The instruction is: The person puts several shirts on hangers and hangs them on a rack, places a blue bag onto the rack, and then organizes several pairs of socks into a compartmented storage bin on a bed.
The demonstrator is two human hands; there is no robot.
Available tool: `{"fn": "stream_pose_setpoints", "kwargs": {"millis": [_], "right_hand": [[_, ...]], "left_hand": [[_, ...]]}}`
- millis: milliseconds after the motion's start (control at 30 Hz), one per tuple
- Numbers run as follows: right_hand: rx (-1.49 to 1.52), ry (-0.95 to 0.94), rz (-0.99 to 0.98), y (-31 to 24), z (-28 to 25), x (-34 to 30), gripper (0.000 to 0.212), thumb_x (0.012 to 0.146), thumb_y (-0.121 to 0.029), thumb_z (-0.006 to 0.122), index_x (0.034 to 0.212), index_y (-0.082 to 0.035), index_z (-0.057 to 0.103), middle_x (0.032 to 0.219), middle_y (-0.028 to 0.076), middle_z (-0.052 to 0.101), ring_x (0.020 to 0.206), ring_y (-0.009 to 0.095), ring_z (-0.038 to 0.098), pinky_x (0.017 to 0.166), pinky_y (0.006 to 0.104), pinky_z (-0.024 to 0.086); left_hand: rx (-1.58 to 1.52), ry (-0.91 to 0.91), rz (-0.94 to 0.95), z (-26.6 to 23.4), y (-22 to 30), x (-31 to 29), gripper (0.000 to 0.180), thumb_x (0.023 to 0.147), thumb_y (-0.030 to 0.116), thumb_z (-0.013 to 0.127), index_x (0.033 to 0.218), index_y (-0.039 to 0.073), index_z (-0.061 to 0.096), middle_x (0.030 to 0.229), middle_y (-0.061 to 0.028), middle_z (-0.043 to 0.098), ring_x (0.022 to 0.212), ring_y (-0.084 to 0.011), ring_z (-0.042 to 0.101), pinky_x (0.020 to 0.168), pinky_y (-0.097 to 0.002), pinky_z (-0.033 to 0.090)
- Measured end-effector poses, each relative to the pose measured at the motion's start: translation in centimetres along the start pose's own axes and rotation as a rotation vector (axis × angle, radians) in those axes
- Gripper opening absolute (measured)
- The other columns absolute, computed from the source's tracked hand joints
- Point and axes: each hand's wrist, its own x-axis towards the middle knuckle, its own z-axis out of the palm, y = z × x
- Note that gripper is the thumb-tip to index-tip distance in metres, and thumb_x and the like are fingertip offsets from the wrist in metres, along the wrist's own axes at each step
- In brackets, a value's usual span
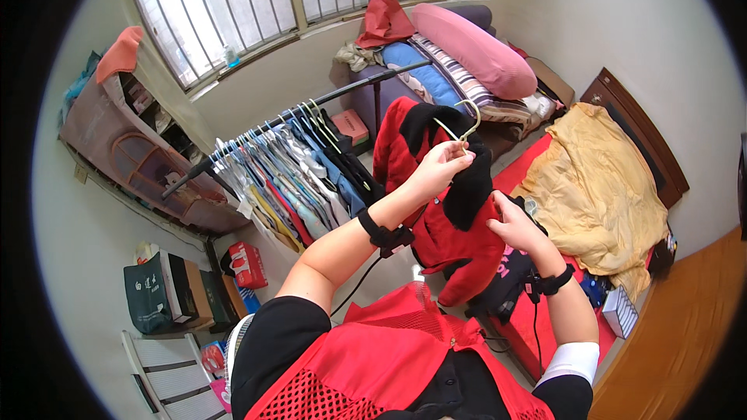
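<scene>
My left hand is raised and pinches the neck of a pale wire hanger that carries a red and black garment. The garment hangs down in front of me. My right hand grips the garment's red body just below its black collar. Both wrists wear black bands with cables. To the left of the garment runs a black clothes rail packed with several hung clothes.
A bed with a yellow blanket lies to the right, on a red sheet. Pillows and folded bedding pile up at the back under the barred window. A fabric wardrobe, bags and boxes stand at the left.
</scene>
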Motion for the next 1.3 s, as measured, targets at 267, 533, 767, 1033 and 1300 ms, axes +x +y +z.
{"fn": "stream_pose_setpoints", "kwargs": {"millis": [267,533,767,1033,1300], "right_hand": [[0.038,-0.139,-0.224,1.5,2.0,10.7,0.039,0.086,-0.008,0.065,0.120,0.001,0.046,0.100,0.023,0.057,0.093,0.032,0.058,0.087,0.0395,0.049],[0.177,-0.411,-0.303,4.8,4.1,22.8,0.043,0.087,0.003,0.064,0.128,0.001,0.050,0.116,0.012,0.063,0.113,0.018,0.059,0.099,0.0346,0.048],[0.181,-0.460,-0.395,2.5,5.6,30.5,0.044,0.083,-0.001,0.065,0.125,0.001,0.052,0.116,0.019,0.064,0.114,0.029,0.062,0.099,0.0386,0.048],[0.198,-0.459,-0.408,2.6,8.8,36.3,0.039,0.083,0.000,0.067,0.119,0.001,0.052,0.111,0.019,0.066,0.108,0.029,0.065,0.096,0.0388,0.050],[0.109,-0.459,-0.346,4.8,13.4,40.3,0.039,0.082,0.000,0.067,0.119,0.000,0.052,0.109,0.021,0.066,0.107,0.035,0.065,0.093,0.0409,0.050]], "left_hand": [[0.030,0.244,-0.034,-7.9,-1.1,0.5,0.051,0.098,0.021,0.066,0.138,-0.005,0.050,0.122,-0.0087,0.066,0.101,-0.0098,0.059,0.088,-0.0258,0.045],[0.108,0.500,-0.131,-15.5,-2.6,2.3,0.042,0.098,0.018,0.065,0.134,-0.002,0.055,0.119,-0.0075,0.069,0.095,-0.0092,0.061,0.085,-0.0245,0.047],[0.193,0.720,-0.148,-20.9,-1.7,4.1,0.040,0.097,0.021,0.065,0.131,0.000,0.058,0.110,-0.0030,0.071,0.091,-0.0067,0.059,0.080,-0.0234,0.046],[0.312,0.822,-0.195,-25.4,-1.1,5.1,0.039,0.095,0.025,0.067,0.126,0.002,0.061,0.099,0.0018,0.068,0.088,-0.0070,0.058,0.078,-0.0241,0.045],[0.423,0.915,-0.352,-29.5,-3.3,5.6,0.038,0.093,0.023,0.068,0.122,0.000,0.062,0.095,-0.0010,0.065,0.086,-0.0113,0.059,0.077,-0.0281,0.047]]}}
